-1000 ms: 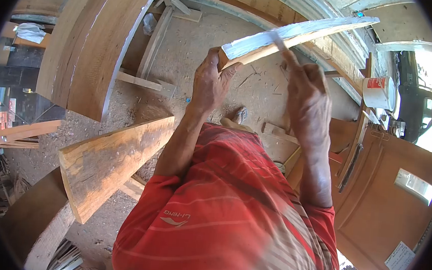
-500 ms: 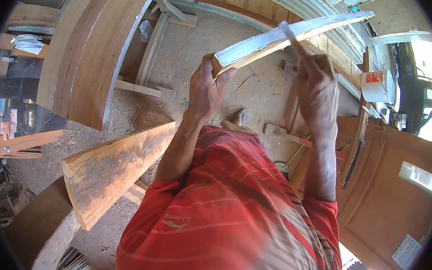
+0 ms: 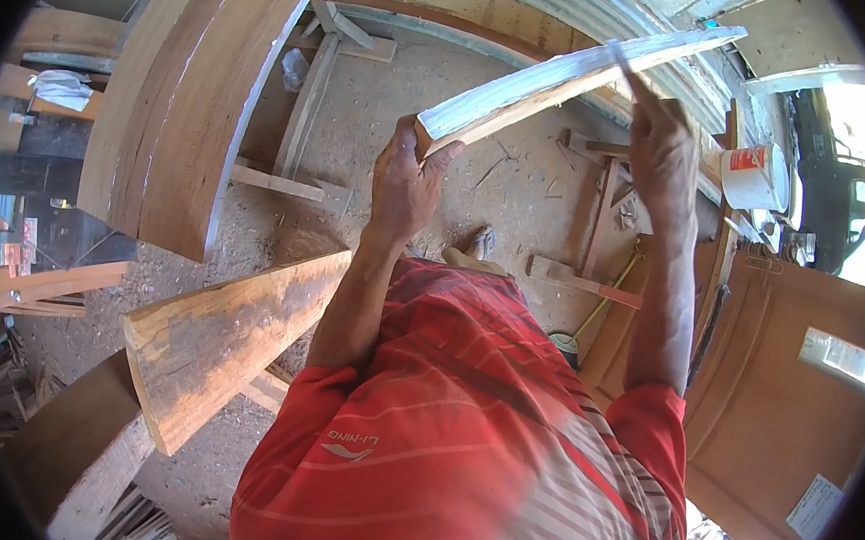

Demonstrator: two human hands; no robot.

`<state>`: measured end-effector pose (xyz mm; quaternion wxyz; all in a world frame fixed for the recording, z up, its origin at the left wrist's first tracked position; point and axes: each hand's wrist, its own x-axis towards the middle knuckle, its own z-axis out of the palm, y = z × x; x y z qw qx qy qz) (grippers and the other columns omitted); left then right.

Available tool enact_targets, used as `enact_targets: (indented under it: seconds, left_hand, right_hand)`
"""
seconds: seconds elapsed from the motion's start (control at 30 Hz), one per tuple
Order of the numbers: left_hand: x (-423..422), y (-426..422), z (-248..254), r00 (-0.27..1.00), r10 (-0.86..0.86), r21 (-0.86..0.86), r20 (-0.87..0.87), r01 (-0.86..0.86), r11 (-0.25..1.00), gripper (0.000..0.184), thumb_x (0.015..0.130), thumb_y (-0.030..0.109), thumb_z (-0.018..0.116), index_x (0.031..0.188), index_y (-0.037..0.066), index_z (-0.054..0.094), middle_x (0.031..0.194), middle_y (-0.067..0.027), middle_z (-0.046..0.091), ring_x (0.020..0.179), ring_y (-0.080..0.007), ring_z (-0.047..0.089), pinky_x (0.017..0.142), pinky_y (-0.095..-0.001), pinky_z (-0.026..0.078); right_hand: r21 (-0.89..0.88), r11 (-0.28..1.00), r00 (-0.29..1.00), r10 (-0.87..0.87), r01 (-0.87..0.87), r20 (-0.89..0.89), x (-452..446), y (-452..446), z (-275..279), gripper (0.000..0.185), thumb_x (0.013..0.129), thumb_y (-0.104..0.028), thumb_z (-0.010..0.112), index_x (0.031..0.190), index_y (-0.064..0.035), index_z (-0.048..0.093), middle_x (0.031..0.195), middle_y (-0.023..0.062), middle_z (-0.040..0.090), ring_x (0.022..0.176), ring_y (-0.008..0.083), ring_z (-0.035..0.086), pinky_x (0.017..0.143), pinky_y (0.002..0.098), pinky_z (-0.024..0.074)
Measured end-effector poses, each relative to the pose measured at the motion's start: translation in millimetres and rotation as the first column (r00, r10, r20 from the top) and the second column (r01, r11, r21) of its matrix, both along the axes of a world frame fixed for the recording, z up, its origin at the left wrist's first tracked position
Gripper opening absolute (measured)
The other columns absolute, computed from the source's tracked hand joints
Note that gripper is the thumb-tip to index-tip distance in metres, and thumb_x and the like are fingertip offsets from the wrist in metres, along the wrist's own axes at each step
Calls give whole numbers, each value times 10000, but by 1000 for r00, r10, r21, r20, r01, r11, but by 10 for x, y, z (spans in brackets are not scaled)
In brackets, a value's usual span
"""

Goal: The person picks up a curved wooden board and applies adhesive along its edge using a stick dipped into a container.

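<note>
My left hand [image 3: 405, 183] grips the near end of a long, slightly curved wooden board [image 3: 566, 87], thumb on one side and fingers on the other. The board slants up to the right, and its upper edge is coated with something whitish. A thin flat tool [image 3: 624, 63] is held in my right hand [image 3: 664, 151], fingers closed round its handle. The tool's tip lies at the coated edge, right of the board's middle. Whether the tip touches the coating is hard to tell.
Wide glued boards [image 3: 178, 102] stand at the upper left, with a rough plank [image 3: 232, 341] below them. A white bucket [image 3: 755, 177] is at the right, above a brown wooden panel [image 3: 786, 385]. Wooden supports [image 3: 597, 216] stand on the floor.
My right hand and the tool have moved right along the board's edge. The board's near end and my left hand have shifted slightly left and down.
</note>
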<state>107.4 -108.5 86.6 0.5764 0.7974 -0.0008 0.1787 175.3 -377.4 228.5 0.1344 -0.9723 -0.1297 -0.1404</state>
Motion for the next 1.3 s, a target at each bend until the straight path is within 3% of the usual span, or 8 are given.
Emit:
enact_targets:
  seconds: [0.23, 0.47, 0.53, 0.63, 0.83, 1.1, 1.17, 1.3]
  left_hand:
    - [-8, -7, 74, 1000, -4, -5, -4, 4, 1000, 388, 993, 241, 741, 1229, 7, 542, 1097, -228, 727, 1005, -390, 733, 839, -462, 558]
    - [-6, -11, 49, 999, -4, -6, -38, 4, 1000, 392, 1004, 243, 726, 1223, -17, 531, 1124, -253, 725, 1039, -403, 730, 869, -460, 556]
    - [-22, -13, 59, 999, -5, -9, -54, 5, 1000, 423, 996, 241, 737, 1257, -20, 531, 1145, -241, 730, 1068, -381, 729, 892, -447, 553]
    - [0, 11, 52, 995, 8, -17, -97, -9, 1000, 488, 978, 239, 760, 1324, -22, 536, 1186, -213, 740, 1120, -334, 728, 930, -421, 549]
    - [-9, -37, 77, 997, 35, -8, -63, -35, 999, 413, 989, 243, 748, 1222, -33, 548, 1106, -239, 737, 1041, -382, 739, 869, -439, 566]
    - [-23, -58, 10, 993, 71, -14, -99, -73, 997, 409, 980, 222, 761, 1244, -45, 598, 1119, -208, 749, 1024, -303, 743, 888, -407, 563]
    - [-49, -49, 3, 989, 85, -13, -122, -87, 996, 401, 975, 212, 764, 1242, -51, 621, 1119, -195, 755, 1016, -285, 740, 890, -392, 559]
    - [-91, -54, -39, 981, 117, 10, -152, -117, 993, 354, 967, 190, 769, 1195, -68, 688, 1105, -172, 763, 1003, -254, 729, 896, -370, 551]
  right_hand:
    - [66, 917, 919, 392, -393, 28, -943, 1003, -30, 627, 851, 31, 617, 1460, -118, 621, 915, 88, 542, 863, 264, 598, 754, 396, 561]
    - [-134, 974, 969, 202, -183, 143, -486, 410, -169, 518, 921, 4, 636, 1410, -162, 679, 940, 89, 603, 823, 245, 629, 724, 388, 561]
    - [-26, 999, 996, 49, -47, 77, -255, 187, -95, 478, 977, -47, 625, 1443, -155, 643, 922, 119, 609, 756, 266, 635, 687, 425, 556]
    - [-13, 999, 995, 50, -49, 92, -168, 69, -188, 513, 967, 3, 600, 1447, -176, 639, 887, 111, 630, 745, 241, 636, 589, 409, 550]
    - [-33, 952, 945, 305, -303, 119, -534, 528, -89, 629, 890, 29, 604, 1464, -228, 625, 877, 71, 554, 804, 227, 611, 732, 399, 570]
    - [3, 1000, 1000, 19, -19, -23, 381, -568, -36, 474, 1007, -69, 599, 1446, -239, 652, 910, 119, 627, 780, 288, 656, 767, 427, 548]
    - [42, 997, 996, 66, -69, 58, 709, -988, -131, 614, 986, -44, 565, 1493, -389, 588, 881, 114, 610, 720, 261, 640, 717, 430, 568]
    - [-115, 986, 982, -103, 122, 156, 1303, -1665, -221, 535, 1003, -67, 542, 1482, -295, 614, 905, 165, 644, 680, 294, 634, 672, 442, 559]
